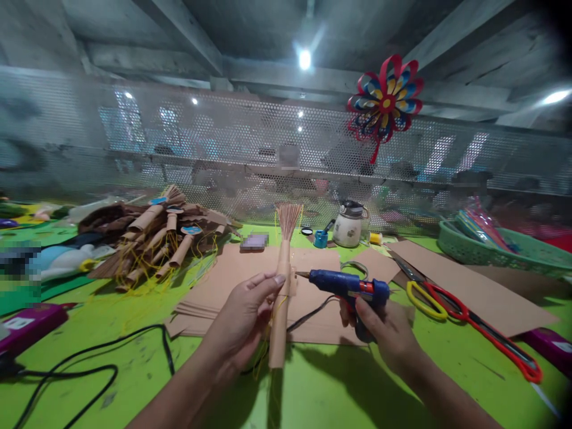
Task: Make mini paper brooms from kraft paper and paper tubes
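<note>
Paper tube (pixel 284 298), brown and rolled, with a fringed top fanning out, held roughly upright near the centre of my remote view, over a green table (pixel 201 393) and before stacked brown sheets (pixel 210 286). From the right, a blue glue gun (pixel 335 280) points its nozzle (pixel 302 274) at the tube's side; I cannot tell whether they touch. I judge a burn the chief risk: the thumb lies just beside that tip, and a small sideways slip would cause it. Pressing too hard could also crease the paper. The left hand (pixel 243 313) pinches the tube, thumb in front, fingers curled behind. The right hand (pixel 391 330) wraps the gun's handle; whether the trigger is squeezed, I cannot tell.
</note>
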`<state>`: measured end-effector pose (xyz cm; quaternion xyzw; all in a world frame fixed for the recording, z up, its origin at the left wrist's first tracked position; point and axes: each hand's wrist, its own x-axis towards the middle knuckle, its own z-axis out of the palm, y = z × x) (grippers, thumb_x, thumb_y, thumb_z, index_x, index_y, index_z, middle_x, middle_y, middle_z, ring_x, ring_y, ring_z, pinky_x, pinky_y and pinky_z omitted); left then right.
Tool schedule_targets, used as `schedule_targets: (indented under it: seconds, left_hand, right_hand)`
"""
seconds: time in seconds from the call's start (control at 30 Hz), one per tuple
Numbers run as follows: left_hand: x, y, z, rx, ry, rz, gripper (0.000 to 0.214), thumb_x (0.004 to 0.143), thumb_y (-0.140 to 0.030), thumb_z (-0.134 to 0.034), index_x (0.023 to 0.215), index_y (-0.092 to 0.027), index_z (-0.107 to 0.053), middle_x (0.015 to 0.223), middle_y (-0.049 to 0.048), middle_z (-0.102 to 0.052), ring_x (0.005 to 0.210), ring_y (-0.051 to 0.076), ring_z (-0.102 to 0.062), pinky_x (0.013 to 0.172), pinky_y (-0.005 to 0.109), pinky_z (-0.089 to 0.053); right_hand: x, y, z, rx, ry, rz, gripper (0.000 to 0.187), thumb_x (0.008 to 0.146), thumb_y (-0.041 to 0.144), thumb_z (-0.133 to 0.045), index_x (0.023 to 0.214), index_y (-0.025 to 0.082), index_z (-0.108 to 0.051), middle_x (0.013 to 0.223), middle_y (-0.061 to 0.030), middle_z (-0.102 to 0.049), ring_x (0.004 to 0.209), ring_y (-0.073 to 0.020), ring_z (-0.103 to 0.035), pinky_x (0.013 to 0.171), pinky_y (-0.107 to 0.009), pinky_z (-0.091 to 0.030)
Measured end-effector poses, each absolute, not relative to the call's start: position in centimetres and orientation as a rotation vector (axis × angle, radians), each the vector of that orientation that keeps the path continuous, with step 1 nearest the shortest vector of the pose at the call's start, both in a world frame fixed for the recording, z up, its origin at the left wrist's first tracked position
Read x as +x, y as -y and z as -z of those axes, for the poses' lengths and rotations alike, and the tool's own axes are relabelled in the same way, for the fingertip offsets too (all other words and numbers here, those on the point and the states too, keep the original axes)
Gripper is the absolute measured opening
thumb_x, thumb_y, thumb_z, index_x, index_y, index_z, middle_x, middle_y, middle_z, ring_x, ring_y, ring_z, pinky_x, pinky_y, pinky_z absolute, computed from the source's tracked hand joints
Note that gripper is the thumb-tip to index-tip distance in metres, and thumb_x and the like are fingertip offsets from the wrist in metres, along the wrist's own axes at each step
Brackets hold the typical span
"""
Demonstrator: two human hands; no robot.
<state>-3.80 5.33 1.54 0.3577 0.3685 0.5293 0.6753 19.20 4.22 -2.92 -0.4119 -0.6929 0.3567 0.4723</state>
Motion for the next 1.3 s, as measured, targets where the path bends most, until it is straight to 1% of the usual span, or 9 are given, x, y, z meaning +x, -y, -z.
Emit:
schedule_targets:
  seconds: [0.2, 0.37, 0.53, 0.67, 0.83, 0.93, 1.03, 1.13, 1.3]
  left_hand:
    - [-3.8, -5.2, -1.6, 0.770, -0.811, -1.187, 0.011, 0.073, -0.019, -0.072, 0.078, -0.012, -0.066, 0.069, 0.0007, -0.057, 0.063, 0.011, -0.056, 0.054, 0.019, -0.047]
    - [-3.9, -5.3, -1.7, 0.742, -0.806, -1.181, 0.011, 0.073, -0.019, -0.072, 0.075, -0.010, -0.066, 0.065, 0.0029, -0.058, 0.061, 0.011, -0.056, 0.054, 0.018, -0.048]
    - [-4.1, -5.3, -2.0, 0.730, -0.811, -1.165, 0.009, 0.076, -0.017, -0.066, 0.072, -0.010, -0.065, 0.058, 0.0015, -0.055, 0.053, 0.009, -0.053, 0.054, 0.019, -0.049]
    - [-4.2, -5.3, -2.1, 0.724, -0.833, -1.183, 0.006, 0.077, -0.016, -0.064, 0.074, -0.011, -0.065, 0.060, 0.0025, -0.057, 0.054, 0.011, -0.055, 0.053, 0.020, -0.050]
    - [-3.9, -5.2, -2.0, 0.745, -0.830, -1.169, 0.003, 0.077, -0.014, -0.066, 0.077, -0.011, -0.066, 0.063, 0.0025, -0.059, 0.055, 0.011, -0.057, 0.052, 0.019, -0.050]
    - [-3.7, -5.0, -1.9, 0.750, -0.812, -1.148, 0.004, 0.077, -0.014, -0.067, 0.080, -0.011, -0.067, 0.066, 0.0019, -0.060, 0.057, 0.010, -0.058, 0.054, 0.018, -0.051]
    - [-3.8, -4.9, -1.9, 0.743, -0.802, -1.142, 0.002, 0.077, -0.014, -0.067, 0.078, -0.012, -0.067, 0.067, 0.0014, -0.059, 0.057, 0.009, -0.058, 0.053, 0.017, -0.051]
    - [-4.0, -4.9, -2.1, 0.734, -0.808, -1.140, 0.003, 0.079, -0.013, -0.065, 0.076, -0.012, -0.066, 0.061, 0.0007, -0.056, 0.055, 0.009, -0.057, 0.052, 0.017, -0.050]
    - [-4.3, -5.1, -2.2, 0.692, -0.806, -1.131, 0.010, 0.079, -0.013, -0.063, 0.070, -0.011, -0.062, 0.054, -0.0004, -0.050, 0.051, 0.010, -0.055, 0.047, 0.018, -0.049]
  right_hand:
    - [19.1, -4.2, 2.4, -0.953, 1.650, -0.994, 0.041, 0.094, 0.049, -0.045, 0.076, 0.015, -0.059, 0.074, -0.0055, -0.056, 0.069, -0.0158, -0.052, 0.062, -0.028, -0.039]
    - [19.7, -4.7, 3.0, -0.849, 1.658, -1.137, 0.039, 0.095, 0.047, -0.044, 0.083, 0.014, -0.061, 0.073, -0.0053, -0.056, 0.067, -0.0155, -0.051, 0.060, -0.028, -0.037]
    - [20.2, -4.6, 3.1, -0.836, 1.704, -1.148, 0.044, 0.095, 0.048, -0.045, 0.073, 0.013, -0.060, 0.072, -0.0070, -0.058, 0.066, -0.0151, -0.052, 0.058, -0.027, -0.037]
    - [20.2, -4.3, 2.8, -0.810, 1.686, -1.175, 0.040, 0.094, 0.047, -0.046, 0.081, 0.013, -0.063, 0.072, -0.0065, -0.059, 0.065, -0.0147, -0.052, 0.056, -0.026, -0.036]
    - [19.8, -4.8, 2.9, -0.756, 1.560, -1.180, 0.034, 0.096, 0.043, -0.046, 0.094, 0.013, -0.064, 0.073, -0.0054, -0.059, 0.067, -0.0154, -0.054, 0.061, -0.028, -0.040]
    - [19.7, -5.2, 3.0, -0.777, 1.545, -1.155, 0.032, 0.095, 0.041, -0.048, 0.093, 0.013, -0.063, 0.073, -0.0057, -0.060, 0.067, -0.0158, -0.055, 0.059, -0.028, -0.040]
    - [19.9, -5.2, 2.9, -0.793, 1.550, -1.168, 0.032, 0.095, 0.041, -0.048, 0.091, 0.014, -0.062, 0.073, -0.0055, -0.060, 0.066, -0.0156, -0.054, 0.060, -0.028, -0.039]
    - [20.2, -4.9, 2.7, -0.813, 1.593, -1.190, 0.034, 0.095, 0.043, -0.047, 0.090, 0.013, -0.062, 0.071, -0.0055, -0.060, 0.065, -0.0151, -0.053, 0.058, -0.027, -0.037]
    - [20.5, -4.4, 2.5, -0.822, 1.669, -1.234, 0.042, 0.095, 0.048, -0.045, 0.083, 0.012, -0.063, 0.071, -0.0067, -0.058, 0.067, -0.0167, -0.052, 0.058, -0.029, -0.037]
